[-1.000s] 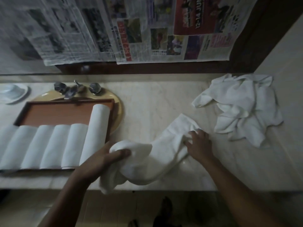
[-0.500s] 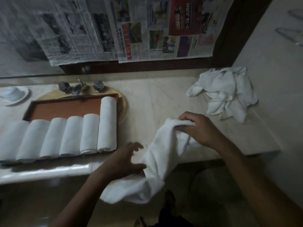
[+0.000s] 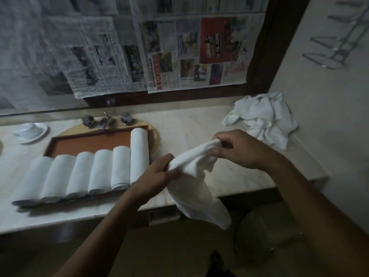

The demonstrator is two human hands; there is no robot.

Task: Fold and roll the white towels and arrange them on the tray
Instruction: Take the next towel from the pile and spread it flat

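Observation:
A white towel [image 3: 196,184] hangs in the air over the counter's front edge. My left hand [image 3: 154,174] pinches its top edge on the left, and my right hand [image 3: 240,149] grips the same edge further right. The rest of the cloth droops below the counter. To the left, a brown tray [image 3: 89,141] holds several rolled white towels [image 3: 119,165] side by side; the rightmost roll [image 3: 139,154] is longer. A heap of loose white towels [image 3: 263,118] lies in the far right corner.
The marble counter [image 3: 191,124] ends at a wall on the right. Tap handles [image 3: 106,121] stand behind the tray, and a white dish [image 3: 30,130] sits at far left. Newspaper covers the mirror behind. A round bin [image 3: 267,230] stands on the floor below.
The towel has come up off the counter into the air. My left hand moved up to take its top edge, and my right hand rose with its end.

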